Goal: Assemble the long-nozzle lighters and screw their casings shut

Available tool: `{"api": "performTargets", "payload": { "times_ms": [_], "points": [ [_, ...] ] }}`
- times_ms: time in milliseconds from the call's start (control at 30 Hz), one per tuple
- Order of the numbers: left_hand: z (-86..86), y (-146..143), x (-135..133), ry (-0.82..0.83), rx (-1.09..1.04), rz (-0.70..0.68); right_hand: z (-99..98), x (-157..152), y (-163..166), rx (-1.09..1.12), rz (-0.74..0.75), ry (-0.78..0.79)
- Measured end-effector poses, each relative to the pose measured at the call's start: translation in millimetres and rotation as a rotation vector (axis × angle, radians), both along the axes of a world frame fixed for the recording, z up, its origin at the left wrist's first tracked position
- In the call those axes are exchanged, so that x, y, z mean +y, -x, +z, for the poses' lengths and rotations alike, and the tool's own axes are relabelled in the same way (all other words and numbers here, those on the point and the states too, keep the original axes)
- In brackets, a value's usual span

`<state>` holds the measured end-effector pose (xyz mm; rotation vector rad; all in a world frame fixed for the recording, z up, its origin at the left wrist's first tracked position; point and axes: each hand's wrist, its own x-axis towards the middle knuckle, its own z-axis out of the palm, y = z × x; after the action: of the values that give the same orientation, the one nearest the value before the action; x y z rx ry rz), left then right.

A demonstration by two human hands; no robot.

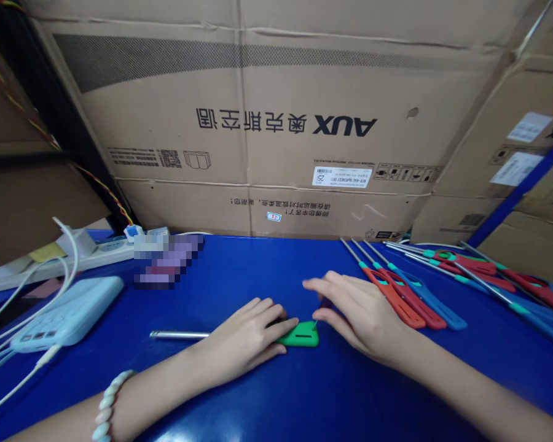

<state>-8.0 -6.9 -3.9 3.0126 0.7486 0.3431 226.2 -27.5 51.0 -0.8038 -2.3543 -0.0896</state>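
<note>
A long lighter with a green handle [300,335] and a metal tube [179,335] lies flat on the blue table [276,399], tube pointing left. My left hand [246,337] rests on top of its middle and presses it down, fingers closed over it. My right hand [357,310] sits just right of the green handle; its thumb and forefinger pinch a small thin tool [321,307] whose tip touches the handle's right end.
Several red and blue long lighters [410,294] lie in a row to the right, more [498,276] at the far right. A light-blue power bank [67,313] with white cables and a power strip [50,261] sit left. Cardboard boxes [276,123] wall the back.
</note>
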Motion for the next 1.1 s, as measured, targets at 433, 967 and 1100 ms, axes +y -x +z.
{"api": "performTargets", "payload": {
  "times_ms": [433,967,1100],
  "points": [
    [0.0,1,0,0.009,0.007,0.003,-6.8,10,-1,0.102,0.031,0.193],
    [0.1,1,0,0.002,0.010,0.006,1.7,2,-1,0.092,0.120,0.253],
    [-1.3,1,0,0.004,0.009,0.005,-11.3,6,1,0.142,-0.018,-0.080]
  ]
}}
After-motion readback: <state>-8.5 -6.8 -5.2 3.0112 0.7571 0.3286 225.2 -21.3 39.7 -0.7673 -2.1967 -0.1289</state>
